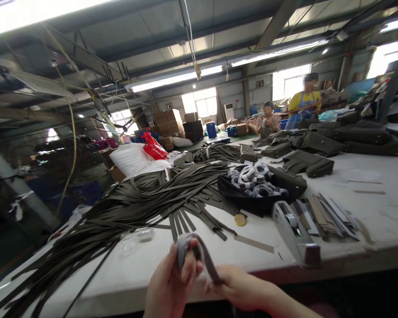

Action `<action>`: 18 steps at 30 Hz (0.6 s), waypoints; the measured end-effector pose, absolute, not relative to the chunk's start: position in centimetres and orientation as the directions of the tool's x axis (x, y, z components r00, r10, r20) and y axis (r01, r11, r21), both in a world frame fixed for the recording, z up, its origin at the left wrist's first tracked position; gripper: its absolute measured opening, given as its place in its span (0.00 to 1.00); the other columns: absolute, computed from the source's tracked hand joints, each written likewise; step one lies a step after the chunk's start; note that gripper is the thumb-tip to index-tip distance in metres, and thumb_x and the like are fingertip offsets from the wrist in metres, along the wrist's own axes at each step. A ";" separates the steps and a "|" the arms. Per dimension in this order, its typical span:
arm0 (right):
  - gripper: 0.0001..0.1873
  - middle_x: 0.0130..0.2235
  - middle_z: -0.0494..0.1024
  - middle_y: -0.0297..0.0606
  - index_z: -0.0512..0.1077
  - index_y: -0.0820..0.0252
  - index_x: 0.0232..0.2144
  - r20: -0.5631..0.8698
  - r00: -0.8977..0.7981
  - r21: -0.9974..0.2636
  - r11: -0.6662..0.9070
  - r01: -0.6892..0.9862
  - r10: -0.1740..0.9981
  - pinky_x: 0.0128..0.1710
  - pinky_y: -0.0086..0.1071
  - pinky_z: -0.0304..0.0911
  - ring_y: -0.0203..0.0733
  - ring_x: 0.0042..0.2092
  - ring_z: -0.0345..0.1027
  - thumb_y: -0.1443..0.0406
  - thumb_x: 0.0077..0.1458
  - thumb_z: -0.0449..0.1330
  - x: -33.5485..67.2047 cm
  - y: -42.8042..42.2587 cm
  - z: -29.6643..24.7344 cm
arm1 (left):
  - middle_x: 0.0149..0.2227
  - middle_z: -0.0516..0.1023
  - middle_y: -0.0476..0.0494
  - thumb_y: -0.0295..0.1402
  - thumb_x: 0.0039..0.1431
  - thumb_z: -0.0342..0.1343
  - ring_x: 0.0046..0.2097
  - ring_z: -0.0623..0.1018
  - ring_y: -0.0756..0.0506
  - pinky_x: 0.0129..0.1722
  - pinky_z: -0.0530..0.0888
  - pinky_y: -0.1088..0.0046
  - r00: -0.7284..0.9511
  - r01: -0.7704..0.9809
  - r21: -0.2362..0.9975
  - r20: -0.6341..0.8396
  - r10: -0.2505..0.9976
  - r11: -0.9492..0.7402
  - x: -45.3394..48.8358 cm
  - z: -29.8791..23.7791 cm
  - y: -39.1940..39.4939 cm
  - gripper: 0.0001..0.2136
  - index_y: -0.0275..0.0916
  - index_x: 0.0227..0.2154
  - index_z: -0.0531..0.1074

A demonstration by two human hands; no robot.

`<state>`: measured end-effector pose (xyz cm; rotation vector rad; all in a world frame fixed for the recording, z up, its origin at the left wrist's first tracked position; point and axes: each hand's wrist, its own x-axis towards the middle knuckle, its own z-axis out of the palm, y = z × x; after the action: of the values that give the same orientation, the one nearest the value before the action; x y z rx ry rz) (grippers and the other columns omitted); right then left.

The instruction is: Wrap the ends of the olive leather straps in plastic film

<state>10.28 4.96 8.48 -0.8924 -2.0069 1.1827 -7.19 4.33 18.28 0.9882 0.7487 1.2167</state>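
Near the table's front edge, my left hand (174, 278) is closed around a coil of dark grey strap (185, 247) with some pale wrapping on it. From the coil a length of the strap runs down to my right hand (234, 285), whose fingers pinch it. Just beyond my hands lies a big heap of long dark grey straps (146, 207), spread across the left of the table. A black container (248, 203) to the right of the heap holds several coiled straps in pale wrapping (252, 176).
A tape dispenser (292, 229) stands at the front right beside a pile of flat strips (328, 216). A yellow disc (239, 220) and clear plastic (135, 238) lie on the white table (381, 225). Dark bags (358, 137) are piled behind; two people (303, 104) are farther back.
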 end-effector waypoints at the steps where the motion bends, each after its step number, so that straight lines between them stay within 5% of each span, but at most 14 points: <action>1: 0.11 0.37 0.78 0.32 0.78 0.57 0.38 0.119 -0.651 -0.940 0.296 0.170 0.750 0.39 0.26 0.63 0.37 0.37 0.70 0.62 0.61 0.56 10.2 4.5 8.8 | 0.21 0.67 0.50 0.46 0.65 0.50 0.30 0.75 0.48 0.39 0.74 0.71 0.075 -0.357 0.923 0.181 0.981 -0.143 -7.4 18.3 4.8 0.19 0.34 0.41 0.75; 4: 0.13 0.29 0.74 0.30 0.79 0.59 0.38 0.021 -0.770 -1.000 0.028 -0.004 0.638 0.29 0.22 0.58 0.29 0.28 0.64 0.58 0.58 0.61 10.6 3.2 9.7 | 0.32 0.75 0.44 0.41 0.68 0.46 0.45 0.76 0.43 0.56 0.67 0.63 -0.155 0.140 0.750 0.661 0.734 -0.646 -8.5 16.3 6.8 0.14 0.39 0.39 0.73; 6: 0.19 0.25 0.71 0.31 0.79 0.63 0.39 0.063 -0.741 -0.984 -0.081 -0.156 0.668 0.24 0.21 0.55 0.27 0.23 0.59 0.53 0.56 0.62 11.7 3.1 10.3 | 0.40 0.78 0.39 0.36 0.68 0.46 0.51 0.74 0.41 0.57 0.66 0.61 0.046 0.483 0.466 0.832 0.553 -0.741 -9.3 14.0 7.9 0.11 0.38 0.42 0.72; 9: 0.26 0.19 0.66 0.29 0.79 0.67 0.36 0.141 -0.616 -0.946 -0.077 -0.314 0.775 0.18 0.22 0.48 0.26 0.18 0.52 0.47 0.55 0.61 14.1 4.1 11.0 | 0.45 0.78 0.32 0.35 0.66 0.48 0.48 0.77 0.38 0.49 0.72 0.61 0.412 0.633 0.068 0.814 0.410 -0.771 -9.9 11.0 8.1 0.15 0.34 0.50 0.70; 11: 0.25 0.18 0.66 0.29 0.78 0.68 0.30 0.159 -0.543 -0.955 -0.011 -0.296 0.825 0.18 0.22 0.45 0.25 0.18 0.50 0.48 0.53 0.63 15.6 5.3 11.2 | 0.41 0.79 0.33 0.39 0.65 0.48 0.41 0.78 0.39 0.42 0.74 0.64 0.499 0.632 0.005 0.763 0.411 -0.775 -9.4 9.8 7.4 0.16 0.34 0.48 0.71; 13: 0.22 0.18 0.67 0.30 0.77 0.66 0.27 0.128 -0.498 -0.985 0.053 -0.162 0.857 0.18 0.23 0.47 0.27 0.18 0.52 0.50 0.53 0.63 16.6 6.4 11.1 | 0.31 0.79 0.38 0.42 0.67 0.44 0.32 0.77 0.42 0.33 0.72 0.68 0.486 0.627 0.156 0.688 0.539 -0.764 -8.2 9.1 6.5 0.17 0.37 0.37 0.75; 15: 0.17 0.21 0.70 0.33 0.77 0.64 0.28 0.133 -0.356 -0.984 0.168 0.067 0.925 0.22 0.26 0.55 0.32 0.22 0.60 0.54 0.54 0.62 17.0 7.1 11.1 | 0.21 0.73 0.43 0.47 0.67 0.40 0.24 0.71 0.46 0.25 0.66 0.71 0.435 0.589 0.468 0.502 0.747 -0.658 -6.7 8.8 5.7 0.24 0.39 0.25 0.73; 18: 0.15 0.40 0.78 0.41 0.75 0.60 0.42 0.323 -0.152 -0.867 0.356 0.348 0.934 0.45 0.36 0.66 0.44 0.42 0.71 0.67 0.49 0.61 16.7 6.6 11.3 | 0.12 0.61 0.48 0.59 0.62 0.39 0.16 0.60 0.51 0.18 0.55 0.73 0.369 0.386 0.897 0.064 0.927 -0.215 -4.7 8.4 4.9 0.32 0.38 0.17 0.69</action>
<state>16.74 6.65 11.29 -1.1515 -1.6954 0.7967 -4.73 4.89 8.41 1.7795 1.1558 0.8005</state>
